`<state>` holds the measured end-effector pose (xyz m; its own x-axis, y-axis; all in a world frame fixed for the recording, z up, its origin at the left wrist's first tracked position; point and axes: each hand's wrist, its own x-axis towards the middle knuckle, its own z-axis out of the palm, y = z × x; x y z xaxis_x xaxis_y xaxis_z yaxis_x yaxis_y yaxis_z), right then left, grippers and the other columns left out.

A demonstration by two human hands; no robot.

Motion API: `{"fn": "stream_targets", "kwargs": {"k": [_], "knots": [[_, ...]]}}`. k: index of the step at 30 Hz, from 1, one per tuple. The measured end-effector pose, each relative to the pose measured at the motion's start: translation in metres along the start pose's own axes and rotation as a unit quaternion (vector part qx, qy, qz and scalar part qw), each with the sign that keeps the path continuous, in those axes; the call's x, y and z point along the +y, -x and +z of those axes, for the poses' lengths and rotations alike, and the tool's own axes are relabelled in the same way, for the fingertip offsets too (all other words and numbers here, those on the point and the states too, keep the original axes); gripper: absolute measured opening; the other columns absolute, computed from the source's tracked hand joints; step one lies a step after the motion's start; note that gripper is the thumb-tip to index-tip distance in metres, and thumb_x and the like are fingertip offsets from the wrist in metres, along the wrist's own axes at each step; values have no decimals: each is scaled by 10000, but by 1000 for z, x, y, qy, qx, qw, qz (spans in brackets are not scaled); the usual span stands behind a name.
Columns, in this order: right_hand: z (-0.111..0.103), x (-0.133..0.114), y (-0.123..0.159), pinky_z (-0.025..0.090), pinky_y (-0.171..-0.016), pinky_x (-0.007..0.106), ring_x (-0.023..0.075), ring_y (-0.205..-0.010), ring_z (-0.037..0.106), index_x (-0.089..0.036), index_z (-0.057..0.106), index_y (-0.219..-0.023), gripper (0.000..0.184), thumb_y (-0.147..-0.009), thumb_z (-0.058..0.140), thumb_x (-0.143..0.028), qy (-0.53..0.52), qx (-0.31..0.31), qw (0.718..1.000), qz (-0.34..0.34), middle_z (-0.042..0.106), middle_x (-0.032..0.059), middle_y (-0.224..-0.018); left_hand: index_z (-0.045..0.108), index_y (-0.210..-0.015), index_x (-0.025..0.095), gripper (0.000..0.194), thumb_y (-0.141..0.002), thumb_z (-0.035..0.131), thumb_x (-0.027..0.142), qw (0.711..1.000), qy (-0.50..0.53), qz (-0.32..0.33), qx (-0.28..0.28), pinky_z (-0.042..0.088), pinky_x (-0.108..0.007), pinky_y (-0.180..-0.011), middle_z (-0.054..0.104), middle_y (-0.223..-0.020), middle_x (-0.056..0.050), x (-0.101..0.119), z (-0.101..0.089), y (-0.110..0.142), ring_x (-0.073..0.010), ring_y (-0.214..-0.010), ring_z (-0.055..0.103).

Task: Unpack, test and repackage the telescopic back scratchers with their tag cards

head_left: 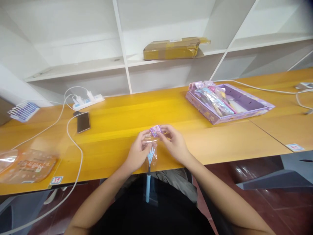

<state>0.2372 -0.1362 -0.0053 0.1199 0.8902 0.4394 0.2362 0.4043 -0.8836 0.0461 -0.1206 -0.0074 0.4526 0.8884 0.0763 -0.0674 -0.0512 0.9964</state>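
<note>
Over the table's front edge, a light-blue back scratcher (148, 182) with a hand-shaped head hangs down towards my lap inside a clear plastic sleeve (154, 156). My left hand (139, 151) is closed, pinching the top of that sleeve just beside the scratcher's head. A small purple printed card (156, 130) sits at the upper end of the sleeve. Thumb and fingers of my right hand (174, 142) grip the card's right side, while my left fingertips come close to its left side. Whether the card is joined to the sleeve I cannot tell.
At the right, a purple box (244, 112) holds several wrapped items (215, 99). A phone (83, 122), a white power strip (88, 101) and loose cables lie left. An orange pouch (31, 164) rests at the left edge. A taped carton (172, 49) sits on the shelf.
</note>
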Motion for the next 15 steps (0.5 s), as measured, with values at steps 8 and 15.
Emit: {"fn": "stream_targets", "kwargs": {"k": [8,15], "knots": [[1,25,5,633,-855,415,233,-925,752,-243,625,-1165,138,-1059,626,-331,137,25,984,-107,782,86,-1071,556,-1429,260,511,-948,726,255,1000,5,1,15,581,-340,-844,658,-1425,-130,-11,3,6,-207,-1012,751],[-5,27,2,621,-816,410,228,-899,716,-240,647,-1179,146,-1077,593,-329,173,22,977,-119,750,88,-1052,508,-1521,287,547,-1004,688,305,999,27,17,-28,589,-304,-824,564,-1548,-142,-9,0,9,-202,-1058,736]]}}
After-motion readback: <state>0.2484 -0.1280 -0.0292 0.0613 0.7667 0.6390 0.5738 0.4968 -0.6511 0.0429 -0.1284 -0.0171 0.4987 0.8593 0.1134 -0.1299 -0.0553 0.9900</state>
